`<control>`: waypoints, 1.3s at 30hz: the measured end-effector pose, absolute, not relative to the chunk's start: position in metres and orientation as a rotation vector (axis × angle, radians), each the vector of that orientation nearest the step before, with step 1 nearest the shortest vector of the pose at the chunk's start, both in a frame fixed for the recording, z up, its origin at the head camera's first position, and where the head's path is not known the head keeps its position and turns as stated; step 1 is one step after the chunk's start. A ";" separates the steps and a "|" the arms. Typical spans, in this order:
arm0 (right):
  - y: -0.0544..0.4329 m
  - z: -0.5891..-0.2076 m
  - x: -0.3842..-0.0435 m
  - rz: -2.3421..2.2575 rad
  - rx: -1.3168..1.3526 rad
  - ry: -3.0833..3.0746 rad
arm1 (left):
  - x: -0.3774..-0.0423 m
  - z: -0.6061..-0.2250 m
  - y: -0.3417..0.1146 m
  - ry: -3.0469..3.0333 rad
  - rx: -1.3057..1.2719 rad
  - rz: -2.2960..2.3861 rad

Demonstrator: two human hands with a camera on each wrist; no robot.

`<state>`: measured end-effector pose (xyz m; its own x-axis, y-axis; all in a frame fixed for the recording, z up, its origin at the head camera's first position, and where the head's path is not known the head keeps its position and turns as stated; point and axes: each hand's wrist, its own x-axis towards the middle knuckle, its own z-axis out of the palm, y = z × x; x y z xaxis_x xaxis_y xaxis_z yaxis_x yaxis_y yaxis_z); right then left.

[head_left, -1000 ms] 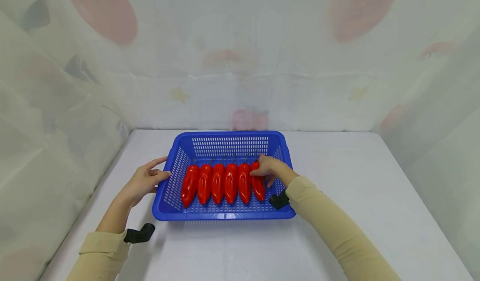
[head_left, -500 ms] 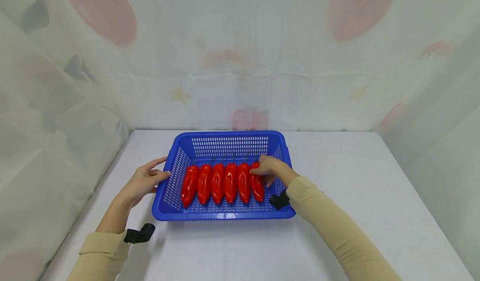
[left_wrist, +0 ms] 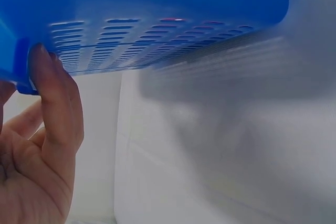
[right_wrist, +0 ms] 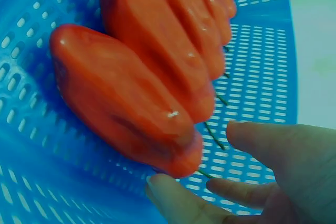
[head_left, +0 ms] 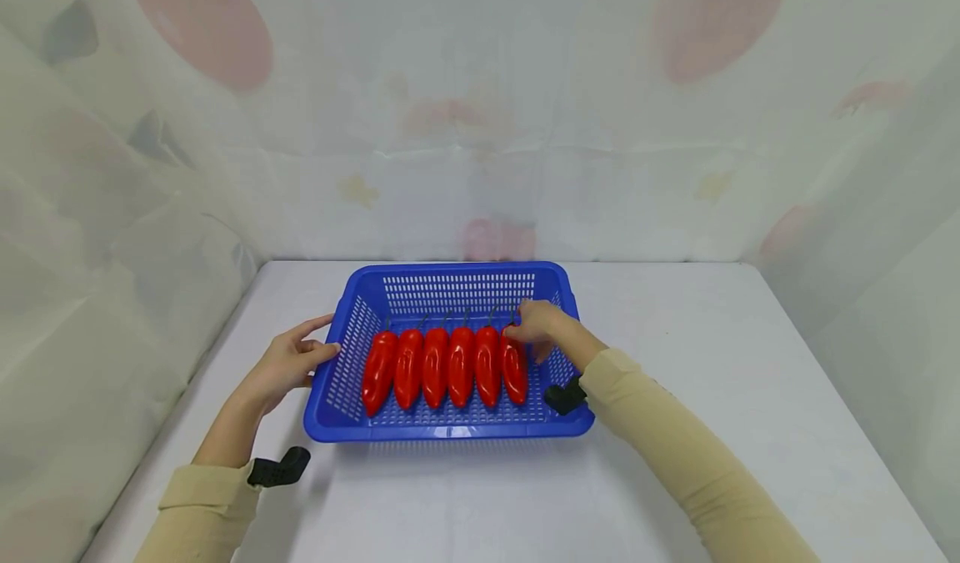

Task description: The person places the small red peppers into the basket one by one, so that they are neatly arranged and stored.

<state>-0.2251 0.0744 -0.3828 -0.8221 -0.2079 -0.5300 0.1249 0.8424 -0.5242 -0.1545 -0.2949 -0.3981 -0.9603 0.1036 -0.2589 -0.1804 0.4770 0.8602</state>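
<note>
Several red chili peppers [head_left: 461, 367] lie side by side in a row inside a blue plastic basket [head_left: 450, 434], their thin green stems pointing to the far side. My left hand [head_left: 288, 363] holds the basket's left rim, thumb on top; in the left wrist view its fingers [left_wrist: 55, 103] reach up against the rim from outside. Over the stem end of the rightmost pepper [head_left: 514, 375] is my right hand [head_left: 540, 325]. In the right wrist view the thumb and fingers [right_wrist: 257, 137] are spread around that end, with nothing pinched between them.
The basket stands on a white table [head_left: 712, 396], against a white curtain [head_left: 480, 171] with faded red and yellow prints. A strip of basket floor lies between the rightmost pepper and the right wall. Black wrist mounts [head_left: 279, 467] jut from both sleeves.
My right hand has lifted slightly and drawn back from the rightmost pepper, which has shifted a little to the left, towards its neighbour. The left hand and basket look unchanged.
</note>
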 end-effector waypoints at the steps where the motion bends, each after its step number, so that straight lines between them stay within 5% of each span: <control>1: 0.075 -0.381 -0.225 -0.744 -0.078 2.438 | -0.155 -0.398 -0.295 2.455 -0.066 1.474; 23: 0.109 -0.349 -0.215 -0.908 -0.509 2.643 | -0.148 -0.400 -0.296 2.652 -0.001 1.344; 39: 0.159 -0.351 -0.200 -0.977 -0.535 2.893 | -0.148 -0.393 -0.281 3.048 0.062 0.902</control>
